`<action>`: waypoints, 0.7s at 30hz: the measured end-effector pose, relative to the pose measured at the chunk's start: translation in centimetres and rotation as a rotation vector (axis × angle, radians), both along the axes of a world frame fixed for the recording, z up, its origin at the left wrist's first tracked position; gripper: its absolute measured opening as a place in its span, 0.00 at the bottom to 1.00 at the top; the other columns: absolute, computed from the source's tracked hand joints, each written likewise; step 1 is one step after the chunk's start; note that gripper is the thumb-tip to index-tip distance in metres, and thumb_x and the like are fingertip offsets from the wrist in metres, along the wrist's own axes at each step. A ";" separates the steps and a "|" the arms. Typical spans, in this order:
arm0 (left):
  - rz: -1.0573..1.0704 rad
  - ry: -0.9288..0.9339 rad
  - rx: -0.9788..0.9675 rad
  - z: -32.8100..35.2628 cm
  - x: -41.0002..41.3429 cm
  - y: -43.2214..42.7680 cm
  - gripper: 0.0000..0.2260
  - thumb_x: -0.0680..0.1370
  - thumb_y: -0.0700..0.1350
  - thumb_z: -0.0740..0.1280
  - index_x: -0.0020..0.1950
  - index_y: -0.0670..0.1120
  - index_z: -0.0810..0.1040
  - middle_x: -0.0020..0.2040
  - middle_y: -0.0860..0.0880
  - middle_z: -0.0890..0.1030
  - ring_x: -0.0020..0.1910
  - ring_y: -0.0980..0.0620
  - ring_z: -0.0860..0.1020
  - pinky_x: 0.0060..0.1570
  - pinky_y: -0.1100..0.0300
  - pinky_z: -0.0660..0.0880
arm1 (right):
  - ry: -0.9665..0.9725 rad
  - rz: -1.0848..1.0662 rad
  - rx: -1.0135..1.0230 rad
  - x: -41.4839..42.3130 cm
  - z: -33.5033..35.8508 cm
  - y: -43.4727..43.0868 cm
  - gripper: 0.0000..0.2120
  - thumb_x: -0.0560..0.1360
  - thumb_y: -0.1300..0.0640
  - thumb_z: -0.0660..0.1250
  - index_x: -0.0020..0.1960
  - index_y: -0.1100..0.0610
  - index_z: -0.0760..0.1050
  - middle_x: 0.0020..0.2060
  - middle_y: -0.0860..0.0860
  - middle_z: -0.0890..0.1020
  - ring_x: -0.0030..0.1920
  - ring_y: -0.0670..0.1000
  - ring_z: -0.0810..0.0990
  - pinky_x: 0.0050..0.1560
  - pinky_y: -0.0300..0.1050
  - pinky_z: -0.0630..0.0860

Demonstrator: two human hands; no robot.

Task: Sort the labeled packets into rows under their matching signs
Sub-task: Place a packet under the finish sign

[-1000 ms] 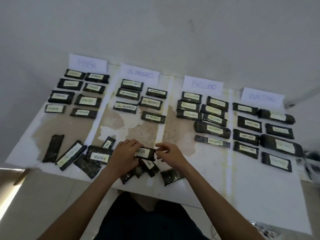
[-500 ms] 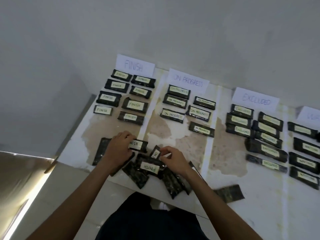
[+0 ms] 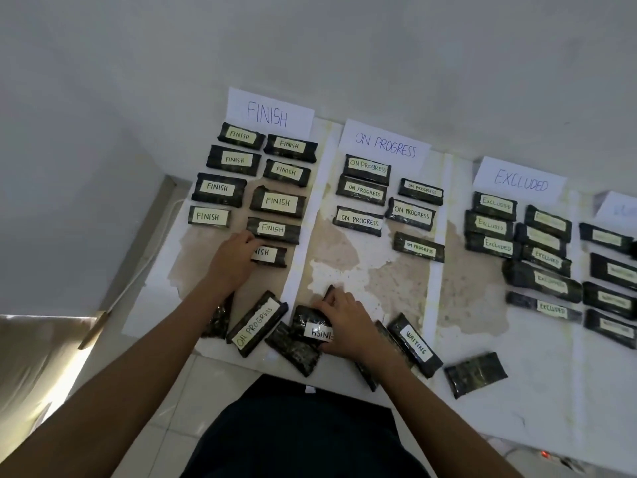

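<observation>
My left hand (image 3: 231, 259) holds a dark packet labelled FINISH (image 3: 270, 256) flat on the table, just below the lowest packet of the right FINISH row. The FINISH sign (image 3: 270, 113) stands at the back. My right hand (image 3: 345, 322) grips a second FINISH packet (image 3: 309, 328), label upside down, in the unsorted pile near the front edge. That pile also has an ON PROGRESS packet (image 3: 257, 322), a WAITING packet (image 3: 415, 343) and face-down packets. Signs ON PROGRESS (image 3: 385, 146) and EXCLUDED (image 3: 520, 181) head their own rows.
The white table (image 3: 537, 405) is stained brown in the middle. A face-down packet (image 3: 475, 373) lies apart at the front right. WAITING rows (image 3: 609, 270) run along the right edge. A wall stands behind the signs, tiled floor below the table's front edge.
My left hand carried the FINISH packet forward and left, from the pile up to the bottom of the FINISH rows. My right hand dropped onto the upside-down FINISH packet. The camera turned left.
</observation>
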State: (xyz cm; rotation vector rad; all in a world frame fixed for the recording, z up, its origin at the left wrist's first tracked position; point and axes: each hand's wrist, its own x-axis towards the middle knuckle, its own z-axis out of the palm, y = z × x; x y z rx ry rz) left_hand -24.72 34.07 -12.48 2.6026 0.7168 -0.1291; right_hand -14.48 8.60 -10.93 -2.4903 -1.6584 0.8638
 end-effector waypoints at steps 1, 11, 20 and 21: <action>-0.004 0.010 -0.008 -0.5 0.0 0.1 0.21 0.68 0.34 0.69 0.61 0.42 0.75 0.55 0.41 0.75 0.52 0.41 0.73 0.51 0.47 0.73 | -0.031 0.018 -0.003 -0.2 -0.2 0.0 0.36 0.65 0.45 0.72 0.68 0.52 0.63 0.58 0.57 0.68 0.56 0.59 0.68 0.50 0.51 0.70; 0.017 -0.196 -0.118 0.9 0.0 -4.1 0.17 0.71 0.38 0.67 0.59 0.44 0.76 0.57 0.44 0.75 0.55 0.46 0.72 0.56 0.50 0.73 | 0.273 -0.480 0.103 0.2 1.3 0.2 0.32 0.63 0.44 0.72 0.64 0.50 0.67 0.55 0.49 0.76 0.53 0.51 0.75 0.52 0.49 0.75; 0.238 -0.220 -0.720 4.2 -1.7 -11.0 0.14 0.77 0.41 0.64 0.59 0.55 0.73 0.49 0.62 0.78 0.48 0.69 0.75 0.44 0.76 0.70 | 0.740 -0.866 0.263 0.4 2.7 3.4 0.13 0.70 0.56 0.73 0.53 0.54 0.76 0.44 0.50 0.82 0.41 0.49 0.82 0.41 0.46 0.81; 0.244 -0.226 -0.710 4.5 -1.8 -10.9 0.16 0.76 0.40 0.64 0.60 0.55 0.72 0.48 0.65 0.76 0.48 0.71 0.74 0.43 0.78 0.69 | 0.786 -0.885 0.266 0.2 2.8 3.5 0.10 0.71 0.58 0.72 0.51 0.55 0.76 0.42 0.50 0.81 0.37 0.47 0.82 0.35 0.40 0.80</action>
